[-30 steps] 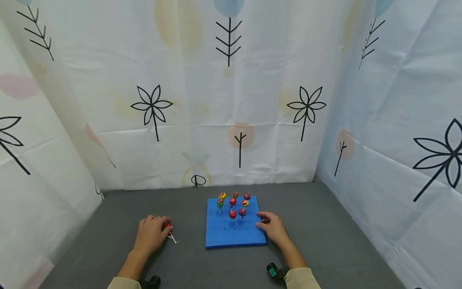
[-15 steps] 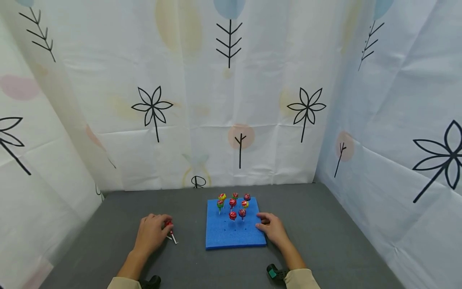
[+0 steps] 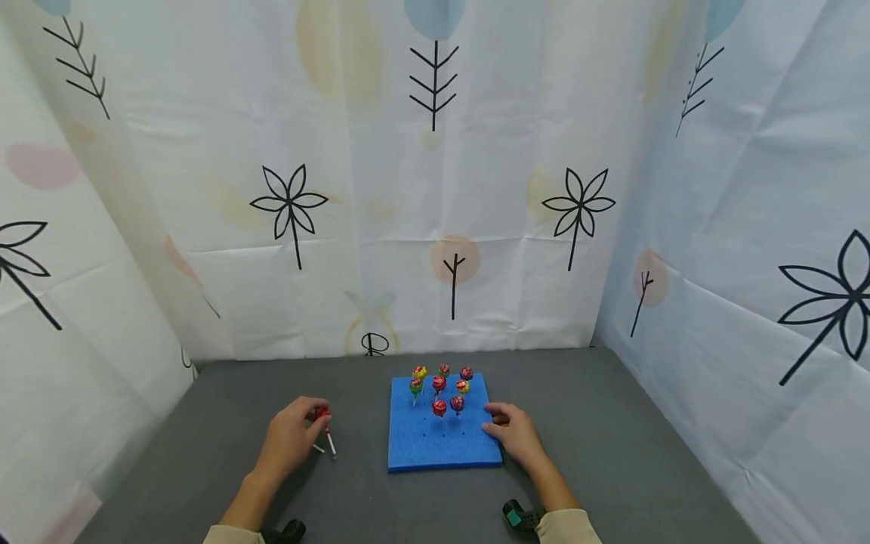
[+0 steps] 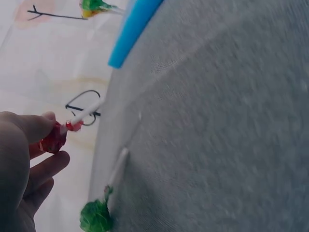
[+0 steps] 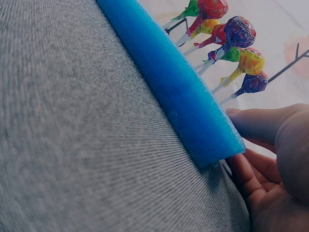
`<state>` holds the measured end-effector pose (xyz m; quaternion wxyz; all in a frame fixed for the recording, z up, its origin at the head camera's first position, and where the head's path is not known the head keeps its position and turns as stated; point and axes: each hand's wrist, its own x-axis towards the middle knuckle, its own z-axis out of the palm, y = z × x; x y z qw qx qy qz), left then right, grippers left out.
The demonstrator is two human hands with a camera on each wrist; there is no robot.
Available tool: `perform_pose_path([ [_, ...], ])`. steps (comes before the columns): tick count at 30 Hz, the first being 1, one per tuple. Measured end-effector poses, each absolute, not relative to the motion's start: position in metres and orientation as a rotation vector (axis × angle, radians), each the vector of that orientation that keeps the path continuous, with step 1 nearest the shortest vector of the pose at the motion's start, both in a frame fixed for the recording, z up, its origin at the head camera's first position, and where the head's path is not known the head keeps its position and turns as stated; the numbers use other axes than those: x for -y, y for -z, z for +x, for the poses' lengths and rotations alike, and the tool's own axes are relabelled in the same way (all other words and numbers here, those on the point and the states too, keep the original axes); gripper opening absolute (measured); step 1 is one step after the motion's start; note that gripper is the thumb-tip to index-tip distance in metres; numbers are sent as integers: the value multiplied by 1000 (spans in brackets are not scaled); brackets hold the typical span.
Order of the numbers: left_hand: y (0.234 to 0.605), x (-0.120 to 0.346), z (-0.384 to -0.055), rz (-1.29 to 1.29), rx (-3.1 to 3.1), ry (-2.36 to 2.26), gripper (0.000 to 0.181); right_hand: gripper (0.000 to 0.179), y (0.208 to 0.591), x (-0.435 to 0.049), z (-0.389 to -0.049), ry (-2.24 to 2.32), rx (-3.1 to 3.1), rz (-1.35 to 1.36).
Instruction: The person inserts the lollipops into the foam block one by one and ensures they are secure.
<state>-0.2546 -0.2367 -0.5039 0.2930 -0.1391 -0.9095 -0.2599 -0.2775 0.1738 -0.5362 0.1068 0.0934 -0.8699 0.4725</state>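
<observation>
In the head view my left hand (image 3: 291, 434), at the left of the table, pinches a red-wrapped lollipop (image 3: 322, 413) by its candy end. Its white stick slants down toward the table. The left wrist view shows thumb and fingertips on the red lollipop (image 4: 53, 139), with a green lollipop (image 4: 96, 215) lying on the table below it. My right hand (image 3: 519, 434) holds the right edge of a blue foam board (image 3: 442, 453). In the right wrist view the thumb (image 5: 260, 122) lies over the board's (image 5: 169, 92) top edge, and the other fingers are at its side.
Several wrapped lollipops (image 3: 439, 384) stand upright in the far half of the board. Small holes (image 3: 443, 435) show in its near half. A patterned white curtain (image 3: 367, 227) surrounds the grey table (image 3: 367, 499) at the back and sides.
My left hand has lifted a little and shifted slightly right with the red lollipop, whose stick now hangs steeper. The right hand stays at the board's edge.
</observation>
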Motion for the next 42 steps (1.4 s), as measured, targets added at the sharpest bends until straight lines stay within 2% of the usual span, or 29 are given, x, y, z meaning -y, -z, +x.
perform_pose_path([
  [8,497,226,-256,-423,2299,744,32,30,537,-175,-278,-1372,2556,283],
  [27,474,191,-244,-361,2269,1024,30,32,537,-176,-279,-1411,2558,307],
  [34,478,176,-240,-397,2170,1076,37,31,536,-175,-277,-1409,2565,293],
  [42,490,160,-242,-389,2122,1280,36,31,536,-174,-278,-1415,2565,275],
])
